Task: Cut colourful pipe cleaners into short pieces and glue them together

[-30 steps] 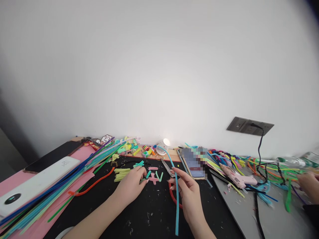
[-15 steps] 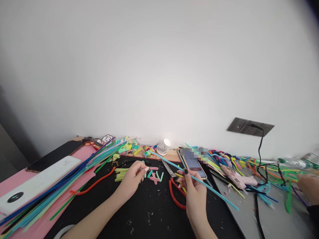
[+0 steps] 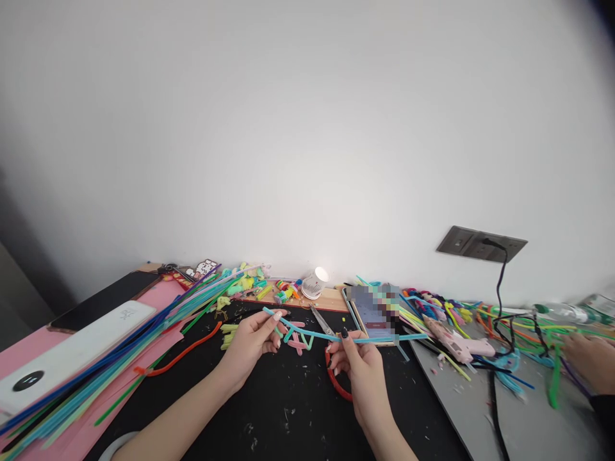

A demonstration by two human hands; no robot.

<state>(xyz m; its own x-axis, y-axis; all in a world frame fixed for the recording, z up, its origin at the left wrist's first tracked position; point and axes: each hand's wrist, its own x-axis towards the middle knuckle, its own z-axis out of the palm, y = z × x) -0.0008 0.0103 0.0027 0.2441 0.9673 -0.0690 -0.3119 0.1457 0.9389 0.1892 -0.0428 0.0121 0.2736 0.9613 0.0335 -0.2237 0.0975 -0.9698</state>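
The left hand [image 3: 254,339] and right hand [image 3: 358,365] pinch a long blue fuzzy stick [image 3: 312,333] between thumbs and fingers. Both arms reach forward, and the stick lies sideways above the black mat [image 3: 288,410]. Behind is a plain pale wall [image 3: 307,141] with a gray socket [image 3: 480,243].

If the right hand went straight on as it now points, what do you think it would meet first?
The right hand would probably meet the scissors first, though its height above them is unclear, so it might pass over them.
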